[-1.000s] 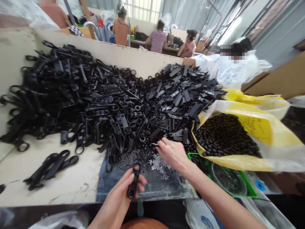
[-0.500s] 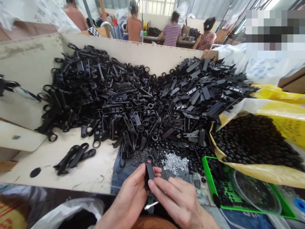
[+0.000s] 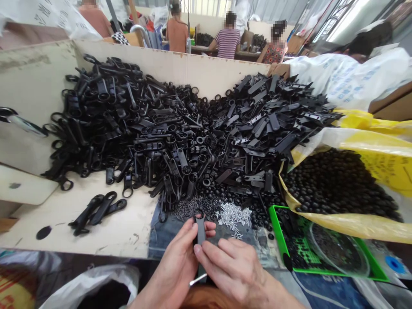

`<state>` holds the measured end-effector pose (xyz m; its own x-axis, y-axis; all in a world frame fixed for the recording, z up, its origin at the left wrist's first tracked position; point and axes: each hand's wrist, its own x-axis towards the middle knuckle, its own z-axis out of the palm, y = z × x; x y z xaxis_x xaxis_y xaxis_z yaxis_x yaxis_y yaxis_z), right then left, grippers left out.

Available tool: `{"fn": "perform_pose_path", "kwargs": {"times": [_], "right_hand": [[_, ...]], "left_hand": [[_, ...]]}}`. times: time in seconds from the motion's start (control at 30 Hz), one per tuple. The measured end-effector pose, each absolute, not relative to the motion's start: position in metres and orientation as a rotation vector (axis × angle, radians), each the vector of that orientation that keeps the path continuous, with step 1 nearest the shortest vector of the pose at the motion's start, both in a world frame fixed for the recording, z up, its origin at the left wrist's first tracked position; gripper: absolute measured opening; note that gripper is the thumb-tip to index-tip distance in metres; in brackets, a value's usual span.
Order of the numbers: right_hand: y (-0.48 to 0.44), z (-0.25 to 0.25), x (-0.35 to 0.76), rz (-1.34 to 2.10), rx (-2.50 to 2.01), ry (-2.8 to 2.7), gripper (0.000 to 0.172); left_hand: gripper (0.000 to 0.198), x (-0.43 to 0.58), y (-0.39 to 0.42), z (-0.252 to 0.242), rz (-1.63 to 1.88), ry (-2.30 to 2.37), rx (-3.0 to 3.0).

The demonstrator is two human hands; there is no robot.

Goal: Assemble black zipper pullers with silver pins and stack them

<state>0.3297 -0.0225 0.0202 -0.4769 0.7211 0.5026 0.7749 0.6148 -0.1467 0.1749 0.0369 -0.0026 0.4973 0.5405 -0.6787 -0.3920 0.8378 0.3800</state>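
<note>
Right hand [image 3: 231,270] has left the pile [image 3: 180,141] and joined the left hand [image 3: 175,266]; both grips pinch one black plastic strip [image 3: 201,229], long axis pointing away, ring end farthest, over the near edge of the bench [image 3: 106,234]; metal pin [image 3: 197,280] below.

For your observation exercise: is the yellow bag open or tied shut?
Open: the yellow bag lies with its mouth spread wide, showing the heap of black beads inside.
</note>
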Motion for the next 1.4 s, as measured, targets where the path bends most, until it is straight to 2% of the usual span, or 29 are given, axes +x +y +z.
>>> {"fn": "perform_pose_path", "kwargs": {"times": [0.13,0.33,0.7,0.87,1.0,1.03,1.1,1.17,1.23,1.3,1.4], "right_hand": [[-0.023,0.015,0.331,-0.13,-1.17,-2.291,0.028],[-0.029,0.003,0.332,-0.05,-1.194,-2.206,0.029],[-0.037,-0.001,0.319,0.0,-1.24,-2.029,0.021],[-0.034,-0.003,0.321,0.512,-1.435,-1.382,0.016],[-0.017,-0.003,0.316,1.204,-1.424,-0.902,0.032],[-0.013,-0.003,0.314,1.318,-1.374,-0.875,0.034],[-0.007,-0.003,0.308,1.34,-1.342,-0.908,0.035],[-0.004,-0.004,0.303,1.213,-1.363,-0.977,0.035],[-0.002,-0.006,0.298,1.155,-1.362,-1.006,0.036],[0.0,-0.009,0.292,1.198,-1.335,-0.972,0.039],[0.001,-0.014,0.283,1.322,-1.284,-0.861,0.042]], "left_hand": [[0.017,0.178,0.034,-0.004,0.587,0.901,0.164],[0.029,0.181,0.029,-0.005,0.628,0.856,0.247],[0.048,0.179,0.022,-0.008,0.674,0.971,0.453],[0.063,0.164,0.029,-0.009,0.554,0.935,0.827],[0.067,0.146,0.026,0.001,0.373,0.886,1.142],[0.068,0.142,0.025,0.003,0.337,0.879,1.185],[0.07,0.133,0.023,0.006,0.325,0.914,1.248],[0.064,0.126,0.022,0.007,0.367,1.001,1.343],[0.048,0.122,0.023,0.006,0.4,1.068,1.44],[0.035,0.12,0.024,0.003,0.403,1.089,1.469],[0.03,0.122,0.023,-0.003,0.498,1.105,1.403]]}}
